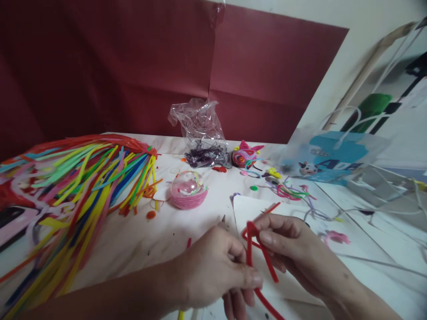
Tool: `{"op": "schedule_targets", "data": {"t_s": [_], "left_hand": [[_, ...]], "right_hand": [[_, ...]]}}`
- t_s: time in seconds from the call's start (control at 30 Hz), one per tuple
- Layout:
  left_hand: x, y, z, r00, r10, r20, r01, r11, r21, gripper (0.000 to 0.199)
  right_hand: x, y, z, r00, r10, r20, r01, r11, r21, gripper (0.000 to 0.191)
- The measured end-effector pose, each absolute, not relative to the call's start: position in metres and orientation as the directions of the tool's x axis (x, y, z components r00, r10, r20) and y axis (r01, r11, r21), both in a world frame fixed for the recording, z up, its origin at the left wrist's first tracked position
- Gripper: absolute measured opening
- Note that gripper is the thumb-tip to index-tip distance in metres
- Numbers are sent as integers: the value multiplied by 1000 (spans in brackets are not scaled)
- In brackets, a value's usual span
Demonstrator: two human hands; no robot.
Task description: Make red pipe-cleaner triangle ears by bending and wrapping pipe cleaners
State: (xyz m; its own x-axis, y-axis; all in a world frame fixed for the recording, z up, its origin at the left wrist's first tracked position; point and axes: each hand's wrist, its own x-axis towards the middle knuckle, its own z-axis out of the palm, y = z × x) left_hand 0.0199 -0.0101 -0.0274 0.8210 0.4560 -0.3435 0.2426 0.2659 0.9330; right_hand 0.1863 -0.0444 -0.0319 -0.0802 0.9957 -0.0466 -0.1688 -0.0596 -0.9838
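A red fuzzy stem (249,249), bent to a point near its top, is held between both hands over a white sheet (247,209). My left hand (216,266) pinches its lower length between thumb and fingers, and one end hangs down below. Near the bend, my right hand (287,240) grips it with thumb and fingertips; a short red end points down beside that hand. A dark pointed tip (223,218) shows just above my left hand; the rest of that thing is hidden. Behind the hands sits a clear dome with a pink coiled base (189,191).
Many colourful fuzzy stems (110,178) spread over the left side. At the back are a clear bag of dark pieces (207,153) and a pink coiled figure (245,155). A blue-printed bag (333,155) stands right, near loose stems (290,191).
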Motion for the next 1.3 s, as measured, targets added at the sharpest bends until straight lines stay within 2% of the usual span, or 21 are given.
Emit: {"op": "schedule_targets", "data": {"t_s": [0.13,0.43,0.53,0.67,0.9,1.1,1.3], "left_hand": [[19,-10,-26,817,438,-375,279,270,922,23],[15,-5,-16,811,480,-334,188,327,926,20],[14,-5,-14,796,500,-341,195,322,927,22],[16,-7,-18,807,444,-389,266,315,911,23],[17,-9,-21,825,400,-400,275,335,901,17],[17,-6,-21,808,463,-363,196,371,908,21],[17,-4,-20,709,608,-357,114,401,909,18]], "right_hand": [[185,-44,-31,-86,994,-67,-163,-81,-983,22],[193,-42,-28,-58,995,-83,-262,-95,-960,19],[195,-43,-29,-69,993,-91,-250,-106,-963,19],[193,-44,-30,-119,987,-104,-227,-129,-965,23],[190,-42,-29,-70,995,-74,-147,-84,-985,30],[200,-40,-31,-47,998,-49,-67,-52,-996,33],[204,-38,-29,8,999,-44,-107,-43,-993,32]]}}
